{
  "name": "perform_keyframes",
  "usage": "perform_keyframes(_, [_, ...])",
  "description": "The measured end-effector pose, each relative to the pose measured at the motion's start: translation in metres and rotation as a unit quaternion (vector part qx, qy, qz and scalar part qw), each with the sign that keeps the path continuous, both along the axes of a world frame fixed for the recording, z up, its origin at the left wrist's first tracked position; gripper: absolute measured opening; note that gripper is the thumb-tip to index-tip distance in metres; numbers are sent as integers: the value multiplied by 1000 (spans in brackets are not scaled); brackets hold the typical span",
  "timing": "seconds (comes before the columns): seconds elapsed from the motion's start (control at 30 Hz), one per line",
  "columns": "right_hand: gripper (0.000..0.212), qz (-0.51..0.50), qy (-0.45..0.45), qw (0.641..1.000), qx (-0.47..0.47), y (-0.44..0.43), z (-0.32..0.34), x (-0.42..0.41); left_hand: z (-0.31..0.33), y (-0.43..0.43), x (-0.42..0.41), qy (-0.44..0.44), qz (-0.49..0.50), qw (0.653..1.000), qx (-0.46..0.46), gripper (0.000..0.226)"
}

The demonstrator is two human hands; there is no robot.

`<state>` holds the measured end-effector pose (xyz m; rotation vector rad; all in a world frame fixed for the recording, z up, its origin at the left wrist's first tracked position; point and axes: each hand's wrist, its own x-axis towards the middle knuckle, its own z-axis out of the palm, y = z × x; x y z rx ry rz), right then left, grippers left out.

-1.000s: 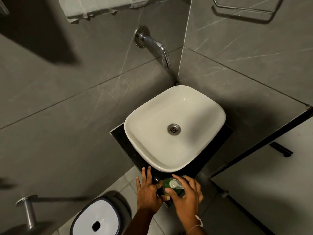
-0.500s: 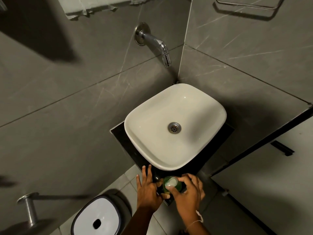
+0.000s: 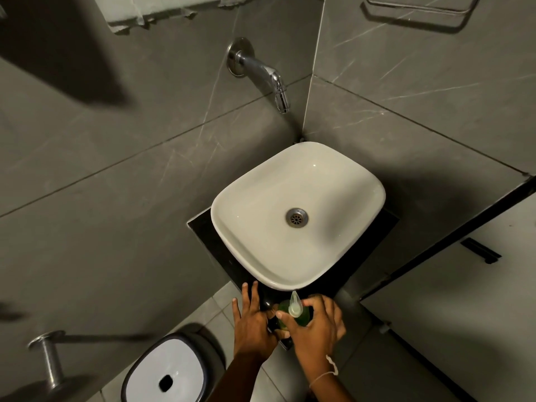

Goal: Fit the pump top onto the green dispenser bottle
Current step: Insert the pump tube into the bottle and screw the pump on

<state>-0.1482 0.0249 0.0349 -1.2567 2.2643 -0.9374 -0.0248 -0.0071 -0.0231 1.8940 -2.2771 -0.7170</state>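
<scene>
Nearest, right hand (image 3: 314, 326) wrapped over the green bottle (image 3: 301, 320), fingers (image 3: 311, 302) curled around the pump top (image 3: 295, 305), thumb pressed at its collar. Left hand (image 3: 252, 317) beside it, fingers (image 3: 250, 294) spread flat and pointing toward the basin, thumb side steadying the bottle's flank. Bottle upright on the dark surface (image 3: 269, 298), just in front of the white basin (image 3: 295, 213). Probably the seating or tightening stage: best to keep the bottle pinned, hold the collar square to the neck, and turn until snug without tilting. Whether the thread is fully engaged, not visible. Compared with half a second ago, nozzle now swung to point away toward the basin rather than sideways, suggesting a turn of the top; left hand placed much as before. Farther off, the tap (image 3: 272, 82) on the grey wall, bin (image 3: 171, 369) at lower left.
</scene>
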Motion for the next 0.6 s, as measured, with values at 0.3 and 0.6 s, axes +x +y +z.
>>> perform_keyframes(0.3, [43, 4, 12, 1000, 3, 2, -2, -2, -1, -1, 0, -4, -7, 1000, 2, 44])
perform_keyframes(0.6, [38, 27, -1, 1000, -12, 0, -4, -10, 2, 0, -1, -8, -9, 1000, -6, 46])
